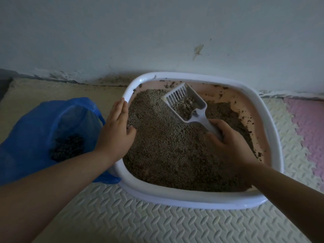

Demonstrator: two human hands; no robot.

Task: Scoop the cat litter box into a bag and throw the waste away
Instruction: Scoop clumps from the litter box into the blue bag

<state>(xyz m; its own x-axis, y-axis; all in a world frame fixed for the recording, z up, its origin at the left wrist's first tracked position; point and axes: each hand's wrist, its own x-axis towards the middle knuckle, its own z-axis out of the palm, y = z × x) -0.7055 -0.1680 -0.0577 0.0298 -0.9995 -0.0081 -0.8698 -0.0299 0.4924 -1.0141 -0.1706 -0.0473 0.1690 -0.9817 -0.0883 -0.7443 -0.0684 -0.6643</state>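
A white-rimmed litter box (273, 130) with a pink inner wall sits on the floor against the wall, filled with brownish litter (171, 151). My right hand (229, 142) grips the handle of a white slotted scoop (185, 102), which is raised over the litter with a clump of litter in its bowl. My left hand (115, 130) rests flat on the box's left rim, fingers straight and thumb over the litter. A blue plastic bag (43, 130) lies open to the left of the box, with dark scooped waste (68, 148) inside.
Cream foam mats (140, 216) with an embossed pattern cover the floor; a pink mat (308, 123) lies at the right. A white wall (157, 32) stands right behind the box. Spilled litter lies along the wall base behind the box.
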